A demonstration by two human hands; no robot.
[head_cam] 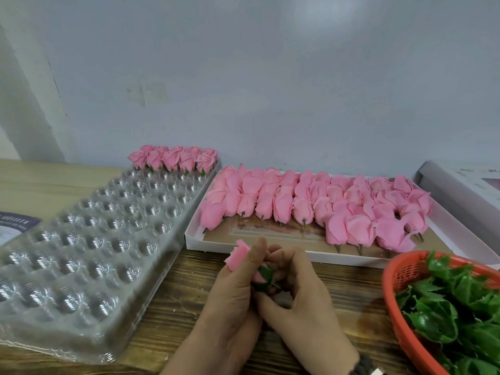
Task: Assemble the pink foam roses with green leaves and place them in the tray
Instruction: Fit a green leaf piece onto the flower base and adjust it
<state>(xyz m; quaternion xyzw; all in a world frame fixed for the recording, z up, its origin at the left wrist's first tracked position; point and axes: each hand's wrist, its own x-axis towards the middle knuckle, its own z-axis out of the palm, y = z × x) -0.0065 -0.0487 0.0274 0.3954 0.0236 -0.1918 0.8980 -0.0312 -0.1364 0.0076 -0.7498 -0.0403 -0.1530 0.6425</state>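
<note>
My left hand [234,290] grips a pink foam rose [238,256], whose petals stick out above my thumb. My right hand [300,296] pinches a green leaf [263,277] at the base of that rose, close against my left hand. A clear plastic tray [89,255] with rows of round cups lies at the left. Several finished roses with green leaves [174,158] stand in its far rows. A flat white box [443,226] behind my hands holds several bare pink roses [311,201] with short stems.
An orange plastic basket [392,301] full of green leaves [460,304] sits at the right front. A white box [460,190] stands at the far right by the wall. A printed sheet [13,226] lies at the left edge of the wooden table [167,307].
</note>
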